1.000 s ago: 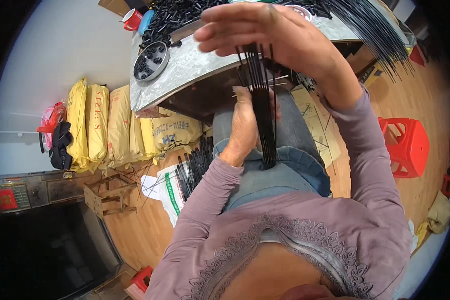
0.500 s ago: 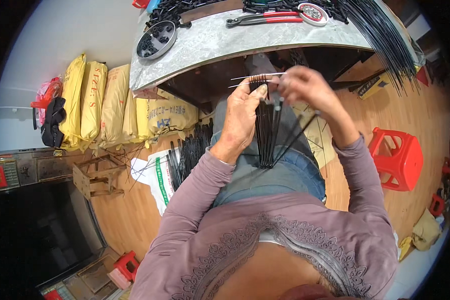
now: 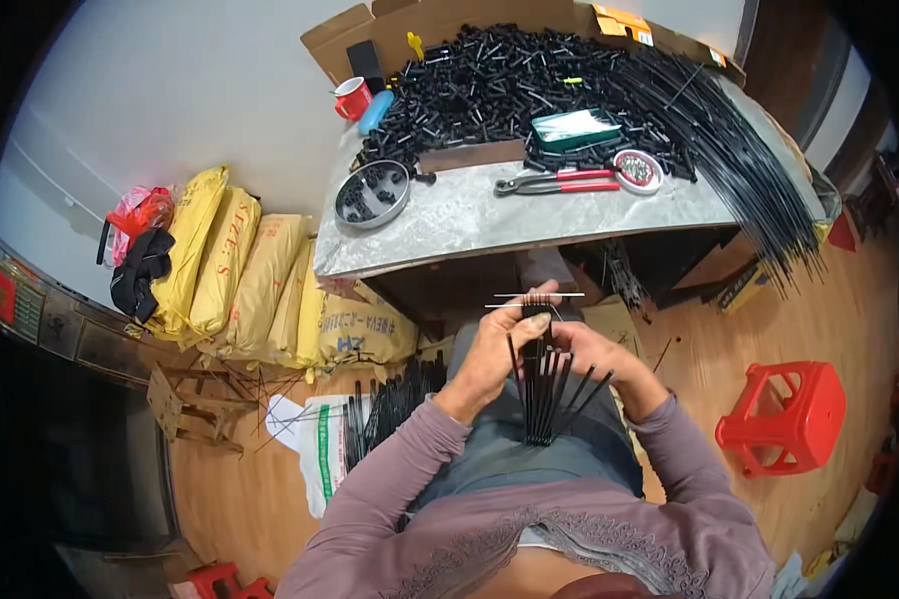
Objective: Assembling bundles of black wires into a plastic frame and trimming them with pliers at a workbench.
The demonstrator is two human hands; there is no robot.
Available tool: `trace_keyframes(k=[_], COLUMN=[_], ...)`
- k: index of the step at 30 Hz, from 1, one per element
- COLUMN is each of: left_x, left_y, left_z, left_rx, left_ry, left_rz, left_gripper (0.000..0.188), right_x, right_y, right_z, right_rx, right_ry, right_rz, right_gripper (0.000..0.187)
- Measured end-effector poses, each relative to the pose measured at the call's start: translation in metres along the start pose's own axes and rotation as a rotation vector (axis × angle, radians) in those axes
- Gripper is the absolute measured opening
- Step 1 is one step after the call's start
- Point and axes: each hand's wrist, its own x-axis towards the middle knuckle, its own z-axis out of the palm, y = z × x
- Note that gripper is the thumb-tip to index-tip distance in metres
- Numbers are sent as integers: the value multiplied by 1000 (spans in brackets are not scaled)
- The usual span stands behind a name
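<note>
A bunch of black rods [image 3: 544, 399] stands over the person's lap [image 3: 469, 459], in front of the table [image 3: 449, 215]. The low ends sit close together on the lap, and some rods fan out to the right. Two thin pale sticks [image 3: 503, 305] lie across the top of the bunch.

The left hand [image 3: 484, 354] pinches the top of the bunch, with its thumb pressed on the front. The right hand [image 3: 594, 354] is bent in close at the right side of the bunch. Its fingertips are partly hidden, so I cannot tell if it grips.

On the near part of the table, a round dish [image 3: 375, 214] with black bits is at the left. Pliers [image 3: 584, 186] with red handles lie to the right, just beside a small bowl [image 3: 657, 183] of shiny bits. Farther back is a big heap [image 3: 459, 95] of short black pieces, with a green tray [image 3: 579, 143] in it. A red mug [image 3: 353, 103] stands at the far left. Long rods [image 3: 749, 180] hang over the right end.

Yellow sacks [image 3: 235, 260] lean at the left wall. A red stool [image 3: 789, 419] is on the floor at the right.
</note>
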Motion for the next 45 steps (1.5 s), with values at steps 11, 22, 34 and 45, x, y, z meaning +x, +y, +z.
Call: trace_keyframes(k=[11,22,34,45], left_x=[-4,-6,196,475], left_y=[11,38,136,106], left_z=[-13,-48,-48,29], left_rx=[-34,165,719,1958], left_ry=[-197,-281,-79,-200], left_rz=[-130,-64,279,996], left_gripper=[49,74,23,37], right_x=[5,18,39,39], right_y=[4,9,15,33], right_z=[38,46,13,-29], right_rx=[378,530,759,888], right_ry=[127,202,247,309], right_rz=[-28,20,128,150], right_gripper=[27,32,41,40])
